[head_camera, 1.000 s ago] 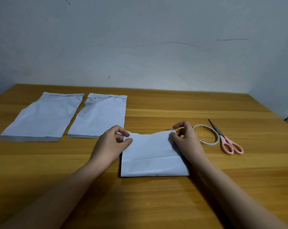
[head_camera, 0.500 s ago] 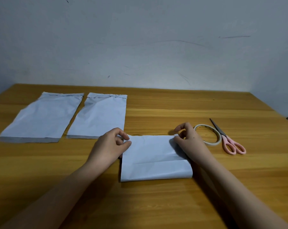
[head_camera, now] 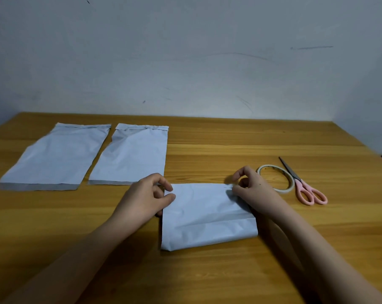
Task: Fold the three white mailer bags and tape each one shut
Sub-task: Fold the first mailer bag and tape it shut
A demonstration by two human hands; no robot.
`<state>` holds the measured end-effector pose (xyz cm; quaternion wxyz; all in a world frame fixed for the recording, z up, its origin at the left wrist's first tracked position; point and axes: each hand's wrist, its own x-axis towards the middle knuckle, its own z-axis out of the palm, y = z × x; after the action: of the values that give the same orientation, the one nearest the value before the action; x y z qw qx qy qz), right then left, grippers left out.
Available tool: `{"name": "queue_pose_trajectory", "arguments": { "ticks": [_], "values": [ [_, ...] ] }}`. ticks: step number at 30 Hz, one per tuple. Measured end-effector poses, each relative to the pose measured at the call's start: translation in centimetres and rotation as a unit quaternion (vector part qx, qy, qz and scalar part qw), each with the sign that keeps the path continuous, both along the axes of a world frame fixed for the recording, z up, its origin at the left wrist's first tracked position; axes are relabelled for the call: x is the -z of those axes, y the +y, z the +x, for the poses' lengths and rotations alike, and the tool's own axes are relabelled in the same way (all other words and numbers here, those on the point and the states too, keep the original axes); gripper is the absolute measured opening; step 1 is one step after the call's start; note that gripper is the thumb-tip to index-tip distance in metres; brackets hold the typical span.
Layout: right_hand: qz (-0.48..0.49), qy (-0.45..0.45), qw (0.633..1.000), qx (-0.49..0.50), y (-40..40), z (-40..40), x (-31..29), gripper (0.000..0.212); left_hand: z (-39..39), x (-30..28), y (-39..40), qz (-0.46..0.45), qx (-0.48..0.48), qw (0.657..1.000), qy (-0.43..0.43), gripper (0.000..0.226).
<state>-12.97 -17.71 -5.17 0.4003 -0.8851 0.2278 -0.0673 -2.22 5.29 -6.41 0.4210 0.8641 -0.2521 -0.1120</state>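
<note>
Near the table's front edge, we hold the folded white plastic mailer bag (head_camera: 207,216): left hand (head_camera: 141,198) pinches its far-left corner, right hand (head_camera: 254,194) pinches the far-right. Since half a second ago the top flap lies flatter and straighter. Two flat white mailer bags (head_camera: 54,159) (head_camera: 133,156) unchanged at far left. Clear tape roll (head_camera: 290,186) and pink-handled scissors (head_camera: 306,189) unmoved. No writing we can read.

1. Left hand (head_camera: 146,197): fingers curled, thumb and forefinger pinching the far left corner of the folded bag (head_camera: 205,216).
2. Right hand (head_camera: 254,190): fingers curled, pinching the bag's far right corner, forefinger arched above.
3. Both forearms are bare and reach in from the near edge, angling toward each other.
</note>
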Motion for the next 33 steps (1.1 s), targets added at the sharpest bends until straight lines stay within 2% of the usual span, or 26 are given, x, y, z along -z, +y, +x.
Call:
{"name": "queue_pose_trajectory", "arguments": {
  "ticks": [10,15,22,33],
  "values": [
    [-0.023,-0.025,0.999,0.015,0.5,0.0,0.3,0.008,0.2,0.3,-0.1,0.009,-0.006,1.000,-0.030,0.011],
    [-0.039,-0.046,0.998,0.032,0.8,0.3,0.6,0.014,0.4,0.6,-0.3,0.001,-0.036,0.999,-0.039,0.013],
    [-0.048,-0.051,0.997,0.042,0.8,0.4,1.0,0.010,0.2,1.0,-0.5,0.026,-0.061,0.995,-0.080,0.012],
    [-0.056,-0.041,0.997,0.047,0.7,0.4,1.0,0.017,0.1,0.7,-0.6,0.064,-0.069,0.991,-0.096,0.035]
  ]
}}
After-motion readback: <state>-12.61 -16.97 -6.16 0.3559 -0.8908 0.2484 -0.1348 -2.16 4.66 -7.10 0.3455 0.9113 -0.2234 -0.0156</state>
